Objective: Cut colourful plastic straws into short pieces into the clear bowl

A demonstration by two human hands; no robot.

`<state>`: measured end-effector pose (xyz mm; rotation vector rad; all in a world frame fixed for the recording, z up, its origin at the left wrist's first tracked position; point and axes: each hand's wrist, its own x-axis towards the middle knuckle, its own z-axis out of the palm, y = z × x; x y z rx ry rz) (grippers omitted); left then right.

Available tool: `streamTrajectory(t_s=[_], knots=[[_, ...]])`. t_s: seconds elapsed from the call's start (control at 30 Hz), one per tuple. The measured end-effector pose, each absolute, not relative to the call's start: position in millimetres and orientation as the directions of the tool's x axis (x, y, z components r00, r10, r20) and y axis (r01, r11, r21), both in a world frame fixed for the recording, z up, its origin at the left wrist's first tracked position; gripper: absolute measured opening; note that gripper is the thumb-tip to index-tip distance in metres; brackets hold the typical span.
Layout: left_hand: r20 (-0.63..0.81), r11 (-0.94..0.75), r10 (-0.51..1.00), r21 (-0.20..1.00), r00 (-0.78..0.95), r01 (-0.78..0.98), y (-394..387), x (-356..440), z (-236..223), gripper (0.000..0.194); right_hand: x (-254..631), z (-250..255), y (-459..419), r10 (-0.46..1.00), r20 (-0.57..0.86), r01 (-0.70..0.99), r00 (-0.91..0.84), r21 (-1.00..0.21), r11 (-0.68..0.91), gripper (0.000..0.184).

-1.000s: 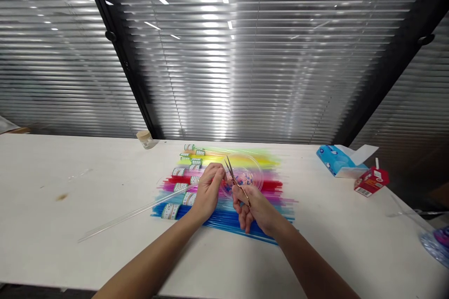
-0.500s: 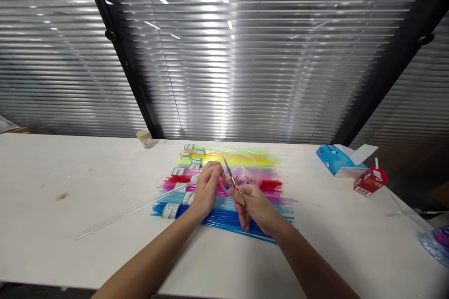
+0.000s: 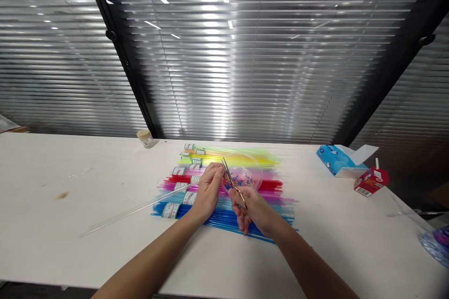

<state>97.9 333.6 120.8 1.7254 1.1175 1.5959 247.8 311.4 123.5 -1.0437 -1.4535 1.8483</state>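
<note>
My left hand (image 3: 209, 190) is closed around clear thin plastic straws (image 3: 136, 208), whose long ends slant down to the left over the table. In my right hand (image 3: 253, 208) are rose-gold scissors (image 3: 233, 184), with the fingers in the handles and the blades pointing up beside my left fingertips. The blades stand slightly apart. Just behind the scissors sits a clear round bowl (image 3: 260, 168) with small pink and blue cut pieces (image 3: 244, 178) in it. Under both hands lie bundles of coloured straws, among them blue (image 3: 224, 221), red (image 3: 273, 186) and yellow (image 3: 224, 158), with paper bands at their left ends.
A small jar with a beige lid (image 3: 144, 137) stands at the back left. To the right are a blue tissue box (image 3: 338, 161), a red carton (image 3: 372, 181) and a clear plastic object with purple (image 3: 437, 243). Window blinds (image 3: 224, 56) rise behind the white table (image 3: 87, 173).
The clear straws' far ends have shifted slightly right and up. My left hand has moved a little to the right, and the scissor blades are a bit further apart.
</note>
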Motion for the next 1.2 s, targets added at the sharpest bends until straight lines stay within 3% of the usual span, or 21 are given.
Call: streamTrajectory(t_s=[0.53,0.7,0.9,1.0,1.2], knots=[[0.500,-0.476,0.862,0.853,-0.077,0.213,331.2,99.5,127.0,0.043,246.4,117.9,308.4,0.801,-0.206,-0.016,-0.562,-0.966,-0.259,0.055],[0.508,-0.492,0.859,0.853,-0.064,0.176,332.9,96.8,125.4,0.041,248.3,126.8,307.2,0.873,-0.175,-0.072,-0.456,-0.970,-0.232,0.053],[0.504,-0.521,0.854,0.830,0.134,0.199,326.2,95.6,124.6,0.045,256.2,137.2,311.9,0.981,0.040,-0.158,-0.191,-0.987,0.010,0.042],[0.471,-0.522,0.850,0.813,0.236,0.259,323.8,95.7,123.8,0.046,255.0,133.6,314.7,0.971,0.092,-0.149,-0.221,-0.987,0.060,0.037],[0.460,-0.537,0.843,0.745,0.280,0.396,326.0,93.5,125.3,0.053,251.6,127.1,318.9,0.959,0.126,-0.156,-0.255,-0.984,0.088,0.024]])
